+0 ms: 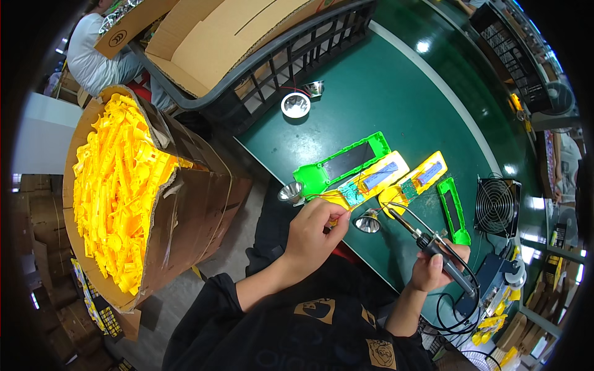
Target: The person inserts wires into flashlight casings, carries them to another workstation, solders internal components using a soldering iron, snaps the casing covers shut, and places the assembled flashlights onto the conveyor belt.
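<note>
An opened yellow torch housing (pixel 371 179), with blue cell and green circuit board exposed, is seen lying on the green table (pixel 396 93) beside a green housing (pixel 340 164). A thin wire is pinched at its edge by the left hand (pixel 312 232). A soldering iron (pixel 433 244) is gripped in the closed right hand (pixel 436 266), tip angled toward the board.

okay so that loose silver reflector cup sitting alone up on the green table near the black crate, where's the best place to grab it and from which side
Probably by the rim, from above. The silver reflector cup seems to sit with its wide mouth up and bare green table around it, so fingers could pinch across the round rim. The black crate stands close behind, so avoid reaching in from that side.
</note>
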The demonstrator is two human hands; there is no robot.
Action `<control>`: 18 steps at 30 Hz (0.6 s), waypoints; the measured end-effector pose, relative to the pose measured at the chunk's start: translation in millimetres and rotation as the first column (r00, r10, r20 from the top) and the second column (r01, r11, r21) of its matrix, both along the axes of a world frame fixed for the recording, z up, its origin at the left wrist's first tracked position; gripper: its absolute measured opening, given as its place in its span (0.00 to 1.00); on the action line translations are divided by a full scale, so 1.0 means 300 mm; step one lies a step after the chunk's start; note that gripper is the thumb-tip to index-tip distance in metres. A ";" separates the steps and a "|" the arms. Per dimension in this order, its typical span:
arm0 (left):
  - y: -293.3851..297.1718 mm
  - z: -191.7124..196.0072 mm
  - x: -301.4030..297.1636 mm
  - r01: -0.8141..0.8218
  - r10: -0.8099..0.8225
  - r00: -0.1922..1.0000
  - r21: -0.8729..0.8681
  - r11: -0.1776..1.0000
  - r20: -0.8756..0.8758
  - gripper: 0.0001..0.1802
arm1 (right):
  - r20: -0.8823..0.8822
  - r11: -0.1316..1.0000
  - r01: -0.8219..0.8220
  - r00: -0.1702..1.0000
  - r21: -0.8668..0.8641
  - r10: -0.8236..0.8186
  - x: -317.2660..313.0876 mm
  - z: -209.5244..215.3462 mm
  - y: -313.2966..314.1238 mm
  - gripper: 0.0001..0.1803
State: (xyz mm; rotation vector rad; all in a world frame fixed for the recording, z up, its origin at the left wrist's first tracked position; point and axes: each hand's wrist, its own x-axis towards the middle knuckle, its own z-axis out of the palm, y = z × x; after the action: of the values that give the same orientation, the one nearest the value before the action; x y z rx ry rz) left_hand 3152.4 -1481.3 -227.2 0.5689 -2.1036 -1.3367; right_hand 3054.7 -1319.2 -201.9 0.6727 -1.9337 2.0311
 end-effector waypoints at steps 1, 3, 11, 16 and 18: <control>0.001 0.000 0.000 -0.001 0.001 1.000 0.007 1.000 0.002 0.06 | 0.042 0.994 -0.031 0.999 -0.105 0.035 0.005 0.007 0.005 0.20; 0.000 0.000 -0.001 0.001 -0.001 1.000 0.010 1.000 0.001 0.06 | 0.034 0.995 0.001 0.999 -0.101 0.003 0.010 0.002 0.029 0.21; -0.001 0.007 -0.003 0.004 -0.004 1.000 -0.014 1.000 0.028 0.06 | 0.081 0.983 0.182 0.981 -0.034 -0.179 0.059 -0.020 0.162 0.23; 0.003 0.017 -0.010 0.007 -0.002 0.997 -0.068 0.998 0.074 0.05 | 0.131 0.977 0.208 0.971 -0.055 -0.200 0.083 -0.048 0.251 0.19; 0.012 0.018 -0.012 0.005 0.000 0.997 -0.062 0.998 0.082 0.04 | 0.142 0.971 0.226 0.966 -0.071 -0.215 0.094 -0.069 0.277 0.18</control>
State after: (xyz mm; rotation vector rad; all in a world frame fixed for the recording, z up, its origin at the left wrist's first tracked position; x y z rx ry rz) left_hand 3148.9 -1477.8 -221.8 0.6049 -2.2048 -1.2635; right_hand 3082.9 -1236.3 -222.7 0.2922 -1.8826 2.0500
